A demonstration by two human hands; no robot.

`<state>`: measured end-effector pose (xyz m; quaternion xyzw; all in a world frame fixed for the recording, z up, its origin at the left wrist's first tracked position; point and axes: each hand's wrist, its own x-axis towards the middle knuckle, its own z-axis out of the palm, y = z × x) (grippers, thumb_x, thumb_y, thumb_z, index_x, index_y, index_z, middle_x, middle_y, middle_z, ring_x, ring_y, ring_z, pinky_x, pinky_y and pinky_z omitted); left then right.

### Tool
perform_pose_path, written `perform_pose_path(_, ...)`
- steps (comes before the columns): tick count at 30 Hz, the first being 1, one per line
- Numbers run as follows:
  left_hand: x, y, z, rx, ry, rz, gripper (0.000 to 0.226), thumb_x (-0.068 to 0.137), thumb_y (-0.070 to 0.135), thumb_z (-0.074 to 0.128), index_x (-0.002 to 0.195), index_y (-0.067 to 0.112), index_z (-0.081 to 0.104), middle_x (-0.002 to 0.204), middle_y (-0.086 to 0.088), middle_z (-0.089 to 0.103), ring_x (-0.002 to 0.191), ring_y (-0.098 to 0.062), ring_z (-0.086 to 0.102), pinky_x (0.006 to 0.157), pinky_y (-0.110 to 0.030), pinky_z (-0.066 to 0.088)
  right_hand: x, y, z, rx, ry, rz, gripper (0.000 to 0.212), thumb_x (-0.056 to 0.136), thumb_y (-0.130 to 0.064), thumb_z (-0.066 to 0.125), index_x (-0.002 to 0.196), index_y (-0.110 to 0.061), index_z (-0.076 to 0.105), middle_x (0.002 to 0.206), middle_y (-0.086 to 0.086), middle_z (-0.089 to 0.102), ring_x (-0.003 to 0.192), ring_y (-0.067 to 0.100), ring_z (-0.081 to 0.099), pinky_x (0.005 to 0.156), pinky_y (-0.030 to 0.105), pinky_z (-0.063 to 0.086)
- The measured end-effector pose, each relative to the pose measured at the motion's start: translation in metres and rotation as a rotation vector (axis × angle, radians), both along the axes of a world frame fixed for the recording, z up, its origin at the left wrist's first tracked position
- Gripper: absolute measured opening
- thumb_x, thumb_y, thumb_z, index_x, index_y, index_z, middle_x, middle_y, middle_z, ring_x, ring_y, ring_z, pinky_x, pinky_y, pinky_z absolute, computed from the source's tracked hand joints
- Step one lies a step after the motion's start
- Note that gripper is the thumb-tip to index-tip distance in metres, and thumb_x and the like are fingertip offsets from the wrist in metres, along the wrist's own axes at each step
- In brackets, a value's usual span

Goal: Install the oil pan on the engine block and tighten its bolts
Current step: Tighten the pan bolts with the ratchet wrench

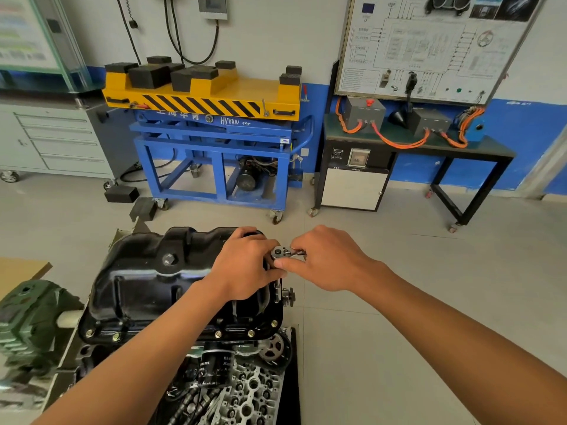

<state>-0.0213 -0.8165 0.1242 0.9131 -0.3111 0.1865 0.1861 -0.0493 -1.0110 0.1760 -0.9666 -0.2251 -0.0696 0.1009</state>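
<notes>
Tiled floor (399, 302) is running through the shop. At 12 o'clock a blue lift cart (221, 167) with a yellow striped top is showing "HY" lettering, and the rest's too blurry. A diagram board (429, 47) is hanging at 1 o'clock, with a drawer cabinet (58, 139) sitting at 10. The black oil pan (147, 280) is sitting on the engine block (89, 354) at 7 o'clock, bolts (217, 334) dotting its near flange. At its right edge the left hand (245, 268) is curling around the ratchet (283, 252) head, and the right hand (325, 259) is pinching the handle.

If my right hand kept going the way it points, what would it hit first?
Probably your left hand, right beside the silver metal ratchet your right hand grips, above the glossy black oil pan.
</notes>
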Motion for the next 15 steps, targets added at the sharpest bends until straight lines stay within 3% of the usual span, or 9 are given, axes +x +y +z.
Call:
perform_pose_path(4,-0.002,0.001,-0.003,0.073,0.002,-0.006,0.035,0.08,0.047,0.076,0.101,0.019,0.072,0.095,0.005,0.073,0.1,-0.017,0.065,0.113,-0.033,0.027,-0.005,0.002,-0.003,0.018,0.058,-0.016,0.056,0.092,-0.066,0.049,0.059,-0.021,0.051,0.051,-0.003,0.047,0.048,0.014,0.043,0.048,0.03,0.027)
perform_pose_path(9,-0.01,-0.003,-0.007,0.084,-0.07,-0.006,0.024,0.073,0.039,0.082,0.086,0.02,0.074,0.093,0.004,0.075,0.098,-0.018,0.068,0.11,-0.038,0.03,-0.015,0.011,-0.006,-0.022,0.094,-0.093,0.053,0.097,-0.059,0.047,0.062,-0.02,0.051,0.057,-0.001,0.052,0.051,0.015,0.049,0.047,0.029,0.031)
perform_pose_path(11,-0.014,-0.005,-0.011,0.049,-0.076,0.017,0.017,0.08,0.04,0.071,0.082,0.024,0.075,0.095,0.006,0.075,0.105,-0.016,0.066,0.112,-0.042,0.031,-0.019,0.017,-0.008,0.054,0.15,-0.142,0.044,0.098,-0.051,0.049,0.068,-0.019,0.049,0.066,0.001,0.055,0.056,0.016,0.052,0.049,0.03,0.035)
perform_pose_path(15,-0.027,-0.014,-0.027,0.057,-0.124,0.104,0.04,0.085,0.043,0.045,0.094,0.024,0.079,0.112,0.009,0.073,0.121,-0.019,0.06,0.115,-0.045,0.027,-0.02,0.03,-0.011,0.302,0.319,-0.246,0.039,0.096,-0.038,0.057,0.067,-0.015,0.045,0.063,0.002,0.054,0.052,0.017,0.051,0.046,0.029,0.038)
